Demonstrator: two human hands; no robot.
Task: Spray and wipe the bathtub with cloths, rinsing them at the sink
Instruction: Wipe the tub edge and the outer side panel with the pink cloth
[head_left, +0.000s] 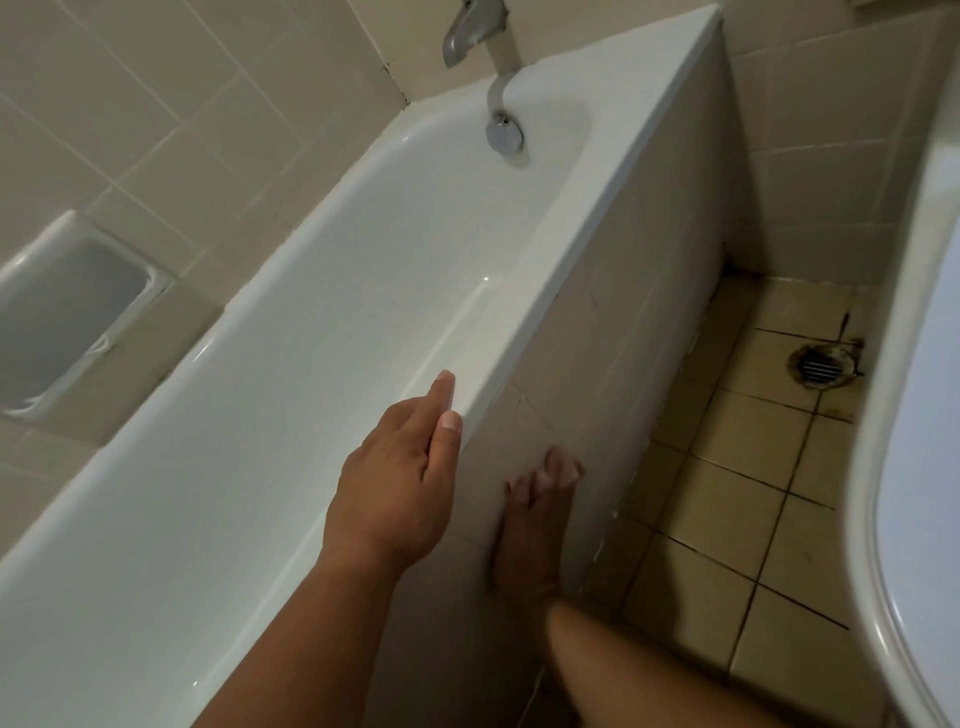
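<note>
Watching from beside the tub. The left hand (395, 493) reaches forward with its fingers straight and together, and the fingertips (444, 387) lie on the bathtub's near rim. It grasps nothing. The right hand is out of view, so its state cannot be told. A bare foot (535, 514) stands against the tiled front panel (649, 312) just below that hand.

Location: the bathtub (608, 171) sits along the tiled wall, with a recessed soap dish (72, 312) set in the wall above its far rim. A white basin (883, 467), probably the sink, curves in at the right edge. A floor drain (818, 366) lies between the basin and the panel.

Orientation: the tub's long axis runs from the lower left corner of the view up toward the upper right. The tap end points away from the person, with the spout (467, 31) over the far corner and the round overflow fitting (504, 132) on the end wall beneath it.

Step, by judgement: no cloth or spray bottle is visible and the hand is bare. This looks like a gap between wiping passes, or a touch check of the rim, not a wipe.

Next move, by judgement: a cloth and the sprayer need fetching. Strokes can then follow the long axis toward the tap end.
</note>
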